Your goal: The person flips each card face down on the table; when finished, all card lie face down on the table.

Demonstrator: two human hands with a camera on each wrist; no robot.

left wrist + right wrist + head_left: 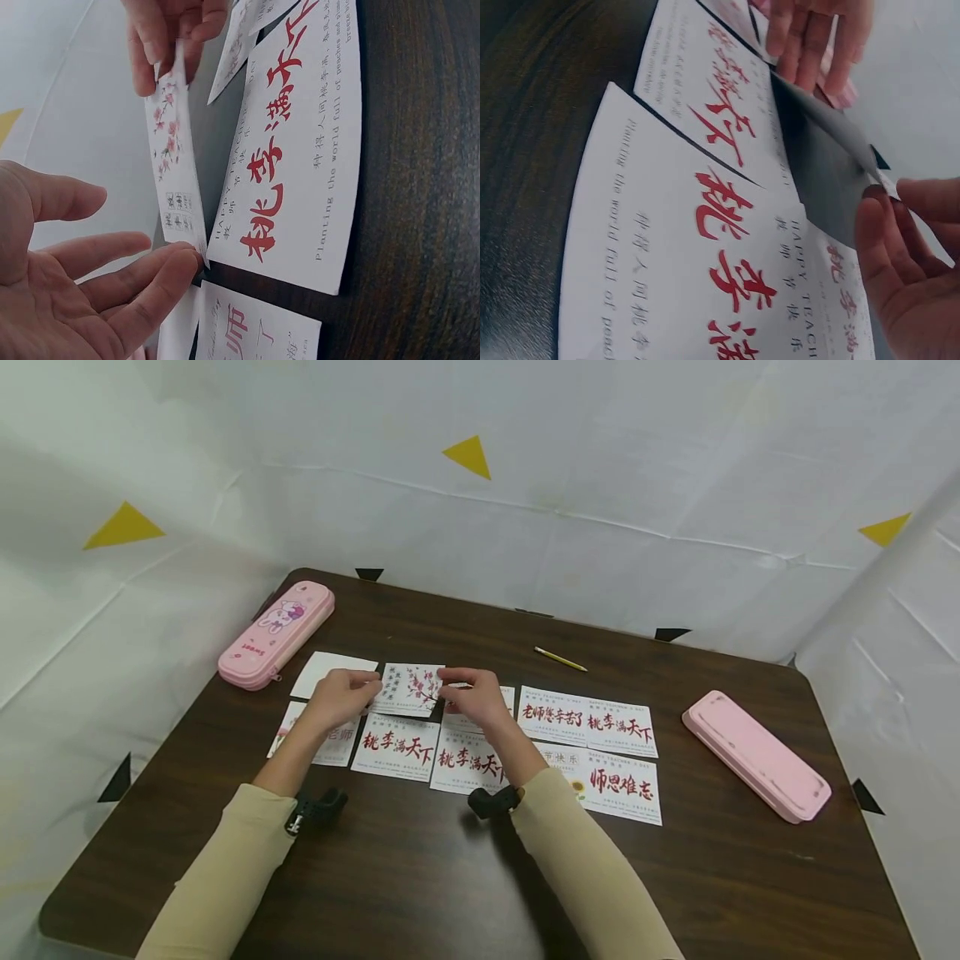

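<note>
A white card (411, 690) with pink plum blossoms and dark characters is at the back row of cards, between the two hands. My right hand (480, 700) pinches its right end between thumb and fingers, as the right wrist view also shows. At the card's other end is my left hand (341, 700), its fingertips (184, 259) touching the edge while the thumb stands well apart. The blossom card is tilted, with its far side raised off the table. Just in front lies a card with red characters (395, 747).
More cards lie in two rows, including a blank white one (322, 667) and a pair at right (622, 727). A pink pencil case (277, 635) stands at back left, another pink case (757, 756) at right. A yellow pencil (561, 658) lies behind the cards.
</note>
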